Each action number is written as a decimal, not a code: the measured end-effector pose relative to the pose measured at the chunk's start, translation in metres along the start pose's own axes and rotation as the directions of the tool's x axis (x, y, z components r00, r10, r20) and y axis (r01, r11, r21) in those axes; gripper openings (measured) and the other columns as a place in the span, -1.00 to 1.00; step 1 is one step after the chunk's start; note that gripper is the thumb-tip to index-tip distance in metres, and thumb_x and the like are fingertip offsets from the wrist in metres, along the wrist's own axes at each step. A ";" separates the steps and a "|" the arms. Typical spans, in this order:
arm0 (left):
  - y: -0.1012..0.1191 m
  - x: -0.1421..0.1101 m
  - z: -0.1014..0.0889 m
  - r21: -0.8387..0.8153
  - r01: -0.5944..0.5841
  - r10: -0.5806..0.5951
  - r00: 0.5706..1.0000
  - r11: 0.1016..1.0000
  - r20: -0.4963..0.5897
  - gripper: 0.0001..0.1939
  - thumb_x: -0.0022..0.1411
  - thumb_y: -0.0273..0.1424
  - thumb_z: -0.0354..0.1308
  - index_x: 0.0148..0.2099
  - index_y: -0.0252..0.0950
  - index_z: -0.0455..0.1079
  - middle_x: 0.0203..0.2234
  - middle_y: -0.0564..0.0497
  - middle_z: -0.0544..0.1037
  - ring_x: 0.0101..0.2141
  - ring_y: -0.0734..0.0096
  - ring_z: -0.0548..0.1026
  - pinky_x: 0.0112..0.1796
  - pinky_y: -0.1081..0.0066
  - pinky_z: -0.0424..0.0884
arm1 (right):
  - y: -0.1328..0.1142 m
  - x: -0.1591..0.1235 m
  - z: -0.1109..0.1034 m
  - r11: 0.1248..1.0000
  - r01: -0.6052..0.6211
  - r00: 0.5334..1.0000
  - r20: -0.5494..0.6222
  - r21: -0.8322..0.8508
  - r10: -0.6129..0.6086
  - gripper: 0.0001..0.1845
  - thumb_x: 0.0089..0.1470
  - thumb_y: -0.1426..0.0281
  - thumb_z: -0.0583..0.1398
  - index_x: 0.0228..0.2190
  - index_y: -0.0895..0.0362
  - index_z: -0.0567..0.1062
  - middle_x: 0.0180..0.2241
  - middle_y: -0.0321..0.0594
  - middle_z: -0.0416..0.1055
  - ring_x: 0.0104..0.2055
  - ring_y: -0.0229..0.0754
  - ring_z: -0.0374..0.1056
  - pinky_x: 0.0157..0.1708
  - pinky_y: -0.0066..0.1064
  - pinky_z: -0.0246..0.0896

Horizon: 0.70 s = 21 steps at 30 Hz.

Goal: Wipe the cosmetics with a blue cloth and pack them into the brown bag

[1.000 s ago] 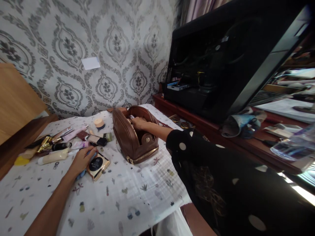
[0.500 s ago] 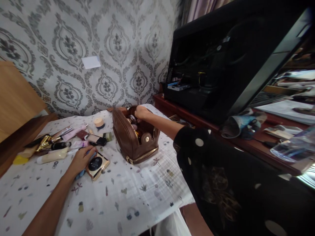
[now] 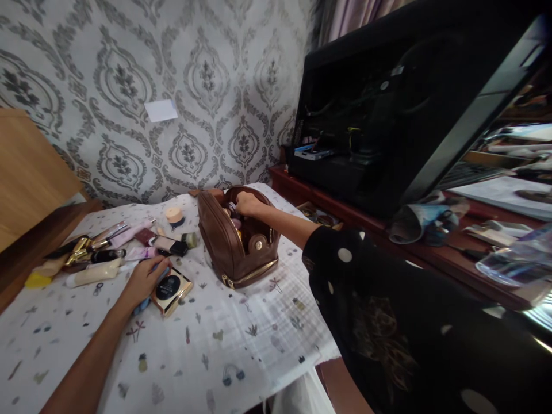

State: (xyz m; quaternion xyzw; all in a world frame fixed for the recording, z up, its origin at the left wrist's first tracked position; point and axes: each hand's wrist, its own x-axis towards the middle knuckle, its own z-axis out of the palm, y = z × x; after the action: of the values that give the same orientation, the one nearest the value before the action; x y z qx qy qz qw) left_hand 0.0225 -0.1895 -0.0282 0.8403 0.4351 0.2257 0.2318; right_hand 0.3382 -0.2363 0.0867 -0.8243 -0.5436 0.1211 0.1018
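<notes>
My right hand (image 3: 248,204) reaches into an open brown cosmetic bag (image 3: 224,253) with gold zips; its fingers are bent and their tips are hidden inside. Just left of those fingers, a dark round-topped item (image 3: 233,207) with pale lettering shows among other small things in the bag. On the cloth, my left hand (image 3: 149,280) lies with fingers curled over a soft blue cloth-like piece (image 3: 142,306), mostly covered by the hand. Right beside its fingertips is a gold square compact (image 3: 171,293) with a round black lid centre.
Several makeup tubes and bottles (image 3: 92,279) lie in a pile at the left. A peach-topped jar (image 3: 174,215) stands behind them. The patterned white cloth (image 3: 194,356) covers the table. A black computer case (image 3: 388,115) stands at the right, beside a clear plastic item (image 3: 513,259).
My right hand has shifted very slightly, down and to the left, inside the bag. My left hand and the compact stay put.
</notes>
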 end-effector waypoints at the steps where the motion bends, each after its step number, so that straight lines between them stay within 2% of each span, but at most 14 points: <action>1: 0.000 0.000 0.000 -0.002 0.002 -0.002 1.000 1.000 -0.001 -0.39 0.16 0.13 -0.09 -0.36 -0.29 0.50 -0.48 -0.03 0.60 -0.37 0.17 0.53 -0.31 0.36 0.39 | 0.000 0.000 0.002 1.000 0.012 1.000 0.006 -0.010 -0.012 -0.64 0.27 0.27 0.21 0.02 0.21 0.48 -0.02 -0.03 0.50 -0.05 -0.08 0.48 -0.07 -0.22 0.43; 4: 0.000 0.000 0.000 0.001 0.007 -0.007 1.000 1.000 -0.006 -0.38 0.17 0.14 -0.10 -0.36 -0.29 0.50 -0.48 -0.02 0.60 -0.36 0.17 0.52 -0.31 0.36 0.38 | 0.000 0.001 0.007 0.998 0.056 0.998 0.028 -0.041 -0.054 -0.62 0.26 0.24 0.23 0.04 0.17 0.44 0.04 -0.07 0.42 0.00 -0.07 0.43 -0.04 -0.12 0.42; 10: -0.001 0.001 0.000 0.002 0.001 -0.001 1.000 1.000 -0.011 -0.39 0.17 0.14 -0.09 -0.37 -0.29 0.50 -0.47 -0.02 0.61 -0.35 0.17 0.52 -0.32 0.37 0.38 | 0.002 0.008 0.014 0.989 0.108 0.992 0.073 -0.100 -0.101 -0.62 0.25 0.26 0.24 0.04 0.17 0.44 0.04 -0.06 0.42 0.01 -0.06 0.42 -0.03 -0.13 0.41; 15: 0.000 0.000 0.002 -0.017 0.003 -0.003 1.000 1.000 -0.019 -0.39 0.16 0.13 -0.09 -0.38 -0.28 0.50 -0.51 0.00 0.60 -0.39 0.19 0.50 -0.34 0.38 0.37 | 0.000 0.009 0.013 0.981 0.140 0.989 0.063 -0.136 -0.133 -0.65 0.26 0.28 0.23 0.01 0.19 0.46 0.03 -0.05 0.44 0.01 -0.06 0.43 -0.02 -0.15 0.41; 19: 0.000 0.000 0.001 -0.027 -0.002 0.002 1.000 1.000 -0.011 -0.40 0.17 0.13 -0.09 -0.38 -0.29 0.49 -0.50 -0.01 0.60 -0.38 0.20 0.50 -0.33 0.38 0.38 | -0.002 -0.012 0.007 0.961 0.218 0.976 0.016 -0.172 -0.219 -0.71 0.27 0.49 0.13 -0.01 0.29 0.50 0.05 0.15 0.46 0.12 0.04 0.40 0.02 -0.30 0.32; 21: 0.001 0.000 0.001 -0.025 0.007 -0.007 1.000 1.000 -0.008 -0.40 0.17 0.12 -0.09 -0.38 -0.29 0.49 -0.50 -0.01 0.59 -0.39 0.20 0.49 -0.34 0.38 0.37 | 0.000 -0.032 0.002 0.942 0.274 0.960 0.005 -0.192 -0.279 -0.69 0.26 0.52 0.10 0.00 0.27 0.50 0.07 0.16 0.46 0.14 0.08 0.40 0.03 -0.28 0.30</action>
State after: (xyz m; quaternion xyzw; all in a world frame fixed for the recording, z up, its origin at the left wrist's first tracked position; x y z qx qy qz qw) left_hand 0.0236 -0.1902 -0.0284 0.8350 0.4360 0.2335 0.2412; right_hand 0.3256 -0.2655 0.0872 -0.7471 -0.6618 0.0437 0.0445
